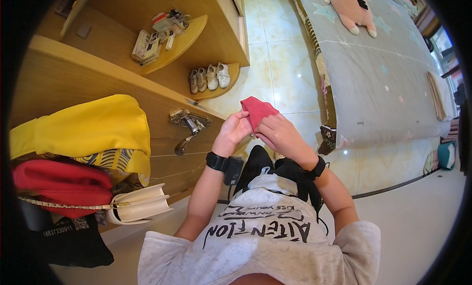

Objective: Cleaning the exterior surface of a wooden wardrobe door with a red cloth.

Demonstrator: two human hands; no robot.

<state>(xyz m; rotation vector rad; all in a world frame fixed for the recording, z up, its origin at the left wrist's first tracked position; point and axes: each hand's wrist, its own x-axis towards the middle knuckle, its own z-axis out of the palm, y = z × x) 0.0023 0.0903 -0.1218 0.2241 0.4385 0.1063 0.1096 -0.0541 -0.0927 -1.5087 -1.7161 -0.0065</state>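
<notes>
The left hand (235, 128) and right hand (280, 132) both had their grip pinched on the red cloth (257, 109), held above the tiled floor (284, 78). A loosened fingertip could have dropped it there; uneven pulling might have creased it.

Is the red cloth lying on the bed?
No, the red cloth is held between the left hand and right hand, apart from the bed.
</notes>
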